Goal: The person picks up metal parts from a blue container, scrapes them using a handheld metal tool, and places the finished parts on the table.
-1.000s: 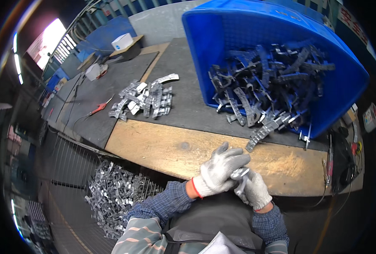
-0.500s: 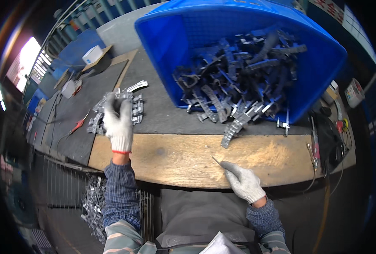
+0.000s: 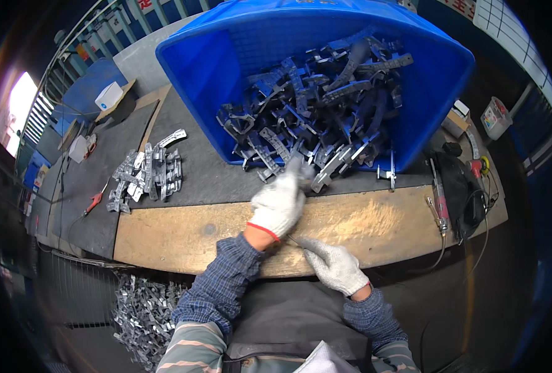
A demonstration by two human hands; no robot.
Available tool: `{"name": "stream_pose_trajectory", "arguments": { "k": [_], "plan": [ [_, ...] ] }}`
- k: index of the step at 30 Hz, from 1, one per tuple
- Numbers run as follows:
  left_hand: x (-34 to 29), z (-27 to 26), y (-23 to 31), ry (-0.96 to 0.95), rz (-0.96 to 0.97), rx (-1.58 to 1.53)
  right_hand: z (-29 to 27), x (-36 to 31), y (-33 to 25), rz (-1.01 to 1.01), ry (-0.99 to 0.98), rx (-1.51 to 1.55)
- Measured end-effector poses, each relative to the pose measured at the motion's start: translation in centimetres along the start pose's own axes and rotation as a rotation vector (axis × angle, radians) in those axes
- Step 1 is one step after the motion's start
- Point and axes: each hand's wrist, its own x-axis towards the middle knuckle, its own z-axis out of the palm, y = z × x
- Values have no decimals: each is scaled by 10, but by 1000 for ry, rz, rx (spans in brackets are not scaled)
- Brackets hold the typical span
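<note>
My left hand (image 3: 278, 204), in a white knit glove with a red cuff edge, reaches across to the front of the blue bin (image 3: 192, 81). Its blurred fingertips are at the ribbed grey metal parts (image 3: 344, 93) spilling from the bin's mouth; whether they grip one, I cannot tell. Over the wooden board (image 3: 164, 233), my gloved right hand (image 3: 337, 267) is closed around a thin metal tool (image 3: 294, 240), whose tip is hidden behind my left wrist. Several similar parts (image 3: 157, 171) lie in a pile on the dark mat to the left.
A red-handled tool (image 3: 93, 202) with a cord lies left of the pile. At the right are a red air tool (image 3: 442, 211) and a black bag-like object (image 3: 463, 193). Below the bench, at lower left, a wire basket holds many metal parts (image 3: 140, 317).
My left hand has left the pile on the left and swung right to the parts at the bin. My right hand keeps its tool over the board. The whole view has shifted slightly.
</note>
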Motion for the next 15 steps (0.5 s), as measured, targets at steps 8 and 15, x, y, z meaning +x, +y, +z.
{"name": "stream_pose_trajectory", "arguments": {
  "k": [8,15],
  "plan": [
    [-64,-47,-22,5,-447,-782,-14,2,-23,6,76,141],
    [-99,-39,-16,-85,-275,-549,-15,15,-53,-235,108,-113]
  ]
}}
